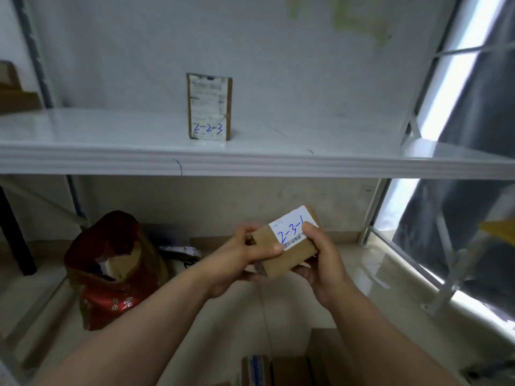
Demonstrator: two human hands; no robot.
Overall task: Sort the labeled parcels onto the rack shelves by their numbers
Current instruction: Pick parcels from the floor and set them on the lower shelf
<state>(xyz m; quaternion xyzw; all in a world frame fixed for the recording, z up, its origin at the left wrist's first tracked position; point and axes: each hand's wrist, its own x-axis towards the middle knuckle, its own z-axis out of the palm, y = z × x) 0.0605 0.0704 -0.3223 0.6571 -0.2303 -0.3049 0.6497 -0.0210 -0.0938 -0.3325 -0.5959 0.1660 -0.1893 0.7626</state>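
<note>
I hold a small brown cardboard parcel point(289, 250) with a white label reading 2-3-1 in blue ink, below the white rack shelf point(111, 162). My left hand point(237, 260) grips its left end, thumb on the top face. My right hand point(323, 257) grips the right end, a finger curled over the label. On the shelf above stands an upright brown parcel point(209, 107) marked 2-2-3.
A red and gold bag point(111, 271) with an open top sits on the floor at the left. More cardboard boxes point(292, 369) lie at the bottom edge. Grey rack uprights point(379, 213) frame the right side by a window. A brown box point(14, 93) sits at far left.
</note>
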